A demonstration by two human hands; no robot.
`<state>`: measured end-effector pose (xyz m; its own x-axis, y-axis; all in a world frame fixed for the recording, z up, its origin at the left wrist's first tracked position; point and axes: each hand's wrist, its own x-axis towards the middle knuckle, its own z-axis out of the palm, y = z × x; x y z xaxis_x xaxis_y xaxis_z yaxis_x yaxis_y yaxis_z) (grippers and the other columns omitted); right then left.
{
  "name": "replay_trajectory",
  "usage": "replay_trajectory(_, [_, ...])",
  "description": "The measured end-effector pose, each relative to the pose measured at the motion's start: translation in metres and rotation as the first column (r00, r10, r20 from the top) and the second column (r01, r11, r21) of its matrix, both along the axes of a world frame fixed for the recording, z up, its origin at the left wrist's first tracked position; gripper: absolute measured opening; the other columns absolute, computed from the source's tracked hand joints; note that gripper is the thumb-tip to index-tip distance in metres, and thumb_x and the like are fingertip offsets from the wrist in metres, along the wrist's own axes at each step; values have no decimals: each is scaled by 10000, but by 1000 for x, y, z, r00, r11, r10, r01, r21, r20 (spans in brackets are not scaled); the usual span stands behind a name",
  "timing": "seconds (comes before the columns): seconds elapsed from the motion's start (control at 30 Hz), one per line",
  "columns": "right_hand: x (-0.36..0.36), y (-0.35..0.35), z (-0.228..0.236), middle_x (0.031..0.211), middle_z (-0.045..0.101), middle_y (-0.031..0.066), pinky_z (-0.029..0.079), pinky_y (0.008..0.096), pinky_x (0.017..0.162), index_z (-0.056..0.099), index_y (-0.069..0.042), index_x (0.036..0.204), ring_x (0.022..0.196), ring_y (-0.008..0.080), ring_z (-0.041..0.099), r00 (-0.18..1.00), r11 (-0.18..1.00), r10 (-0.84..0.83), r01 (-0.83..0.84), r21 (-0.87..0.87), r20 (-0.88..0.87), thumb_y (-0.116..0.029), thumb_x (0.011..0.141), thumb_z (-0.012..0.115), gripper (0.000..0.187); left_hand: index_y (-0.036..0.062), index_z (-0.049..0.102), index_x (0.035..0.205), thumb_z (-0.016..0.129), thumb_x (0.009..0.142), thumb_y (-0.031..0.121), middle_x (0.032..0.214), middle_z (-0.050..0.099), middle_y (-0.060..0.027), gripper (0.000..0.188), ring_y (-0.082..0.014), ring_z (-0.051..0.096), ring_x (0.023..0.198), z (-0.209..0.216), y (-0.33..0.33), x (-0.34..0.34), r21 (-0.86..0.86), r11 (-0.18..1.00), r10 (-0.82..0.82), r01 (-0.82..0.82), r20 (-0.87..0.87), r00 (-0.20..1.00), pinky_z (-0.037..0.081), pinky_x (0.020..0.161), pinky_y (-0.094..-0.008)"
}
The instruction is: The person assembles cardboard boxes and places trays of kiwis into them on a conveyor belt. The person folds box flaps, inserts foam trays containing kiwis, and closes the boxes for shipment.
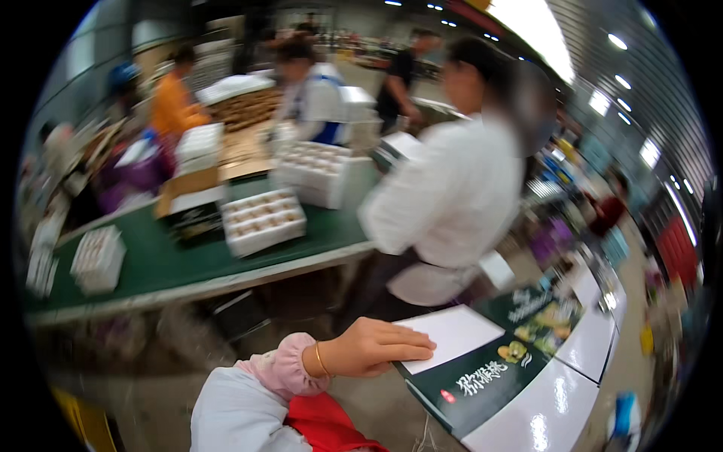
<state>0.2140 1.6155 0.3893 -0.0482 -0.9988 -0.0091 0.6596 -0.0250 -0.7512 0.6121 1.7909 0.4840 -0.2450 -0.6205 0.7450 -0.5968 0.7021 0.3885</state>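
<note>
My left hand [369,348] reaches in from the lower edge, in a pale blue sleeve with a pink cuff and a thin gold bracelet. Its fingers lie stretched out, with their tips on the left edge of a white panel [456,331]. The thumb is hidden. That panel sits on a dark green printed carton [482,388] with white lettering and fruit pictures. Further cartons of the same print [527,305] lie beyond it, beside glossy white surfaces [542,403]. Red cloth [331,422] shows beside my forearm. My right hand is out of view.
A person in white [459,188] stands just ahead, between me and a green conveyor belt [173,264]. White trays of round brown produce [263,218] and an open carton [192,207] stand on the belt. Other people work beyond. The picture is blurred by motion.
</note>
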Motion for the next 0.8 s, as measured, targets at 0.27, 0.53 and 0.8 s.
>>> replay_trajectory(0.27, [273, 6, -74, 1345, 354, 146, 222, 403, 1039, 319, -49, 1326, 1229, 278, 336, 952, 949, 299, -304, -83, -62, -533, 889, 335, 652, 13, 616, 1019, 651, 733, 27, 982, 645, -90, 288, -155, 612, 835, -109, 312, 82, 643, 680, 710, -352, -459, 534, 476, 745, -271])
replay_trajectory(0.53, [658, 227, -119, 1157, 452, 63, 339, 320, 905, 411, -35, 1177, 1062, 176, 416, 718, 637, 629, -696, -331, -298, -243, 882, 507, 373, -6, 556, 993, 656, 663, -56, 898, 607, -40, 348, -128, 565, 825, -152, 527, 234, 549, 319, 635, -772, -729, -256, 462, 735, -270])
replay_trajectory(0.8, [881, 277, -177, 978, 513, 40, 366, 317, 819, 493, -60, 1057, 914, 151, 453, 641, 714, 659, -698, 59, -393, -351, 794, 625, 413, -54, 415, 1252, 576, 821, 305, 1332, 397, -136, 583, -260, 395, 1213, -111, 537, 423, 861, 314, 908, 401, -395, 136, 237, 1052, -364])
